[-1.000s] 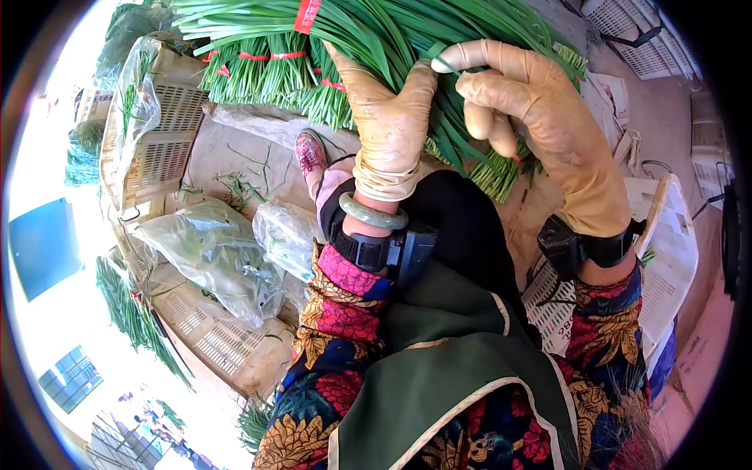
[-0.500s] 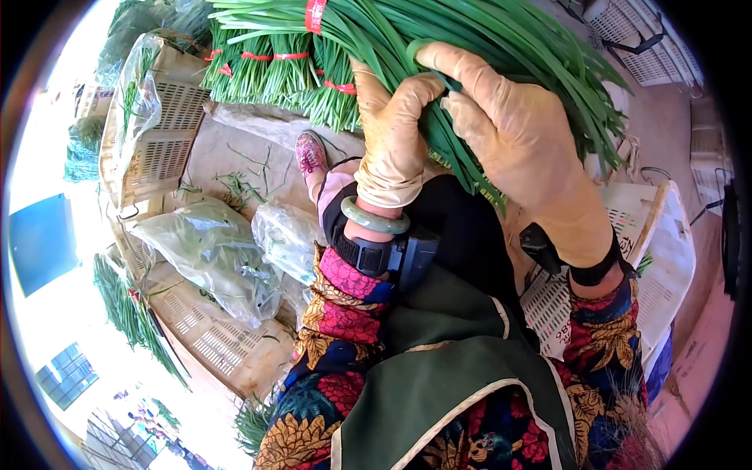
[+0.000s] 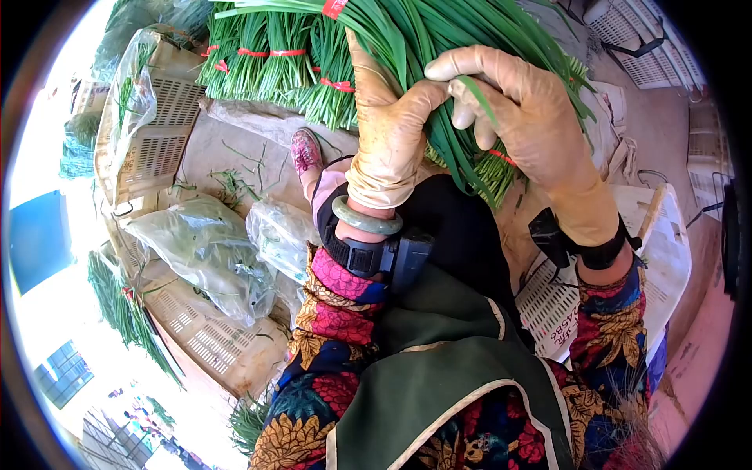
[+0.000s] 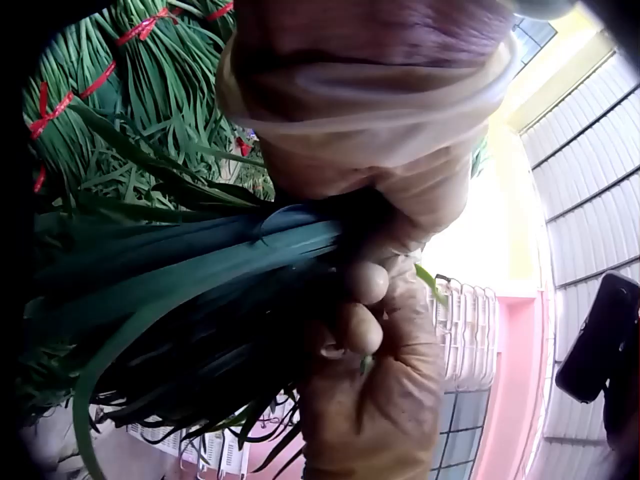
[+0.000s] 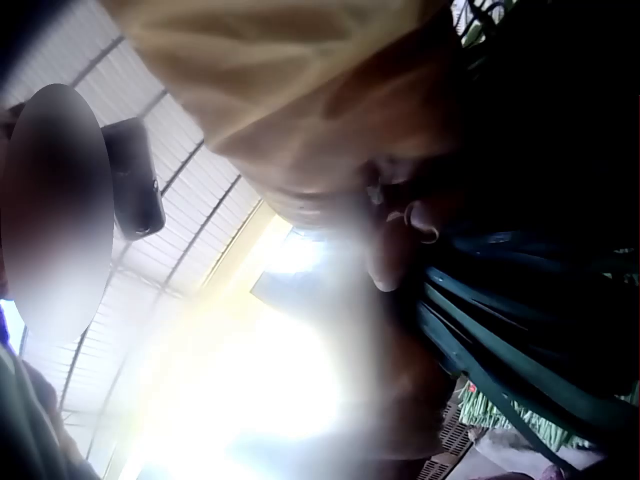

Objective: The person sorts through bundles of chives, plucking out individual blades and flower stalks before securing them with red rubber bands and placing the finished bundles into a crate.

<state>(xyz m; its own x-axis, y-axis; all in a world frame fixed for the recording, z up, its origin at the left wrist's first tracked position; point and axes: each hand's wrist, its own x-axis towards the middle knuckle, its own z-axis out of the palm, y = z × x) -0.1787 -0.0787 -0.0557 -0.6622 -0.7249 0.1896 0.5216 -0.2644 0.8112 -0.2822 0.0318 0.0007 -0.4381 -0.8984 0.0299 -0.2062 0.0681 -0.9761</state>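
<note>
- Overall: work looks part done, by my judgement. Row of green bundles [image 3: 278, 74] lies tied with red bands [image 3: 288, 52]; these read as finished.
- Bunch [image 3: 470, 39]: in front of the person, lying above the row, held at its leafy part. One red tie [image 3: 334, 8] crosses it at the upper edge of the head view; no tie visible on the leafy part, so I judge that end unfinished.
- Left grip [image 3: 388, 137]: gloved, closed around the bunch, leaves between thumb and fingers. Fingertips partly hidden.
- Right grip [image 3: 540, 125]: gloved, fingers curled, thumb and forefinger nearly meeting, pinching a single leaf [image 3: 479, 98] beside the bunch. Whether that leaf goes round the bunch: cannot tell.
- Around: white crate [image 3: 650, 251] at right, tan crate [image 3: 160, 102] at left, clear bag [image 3: 207, 251] below it, scraps [image 3: 235, 188] on the floor.
- In the way: leaf tips droop loose below the grips and cover part of the bundles; the right wrist view is mostly dark or glared out.
</note>
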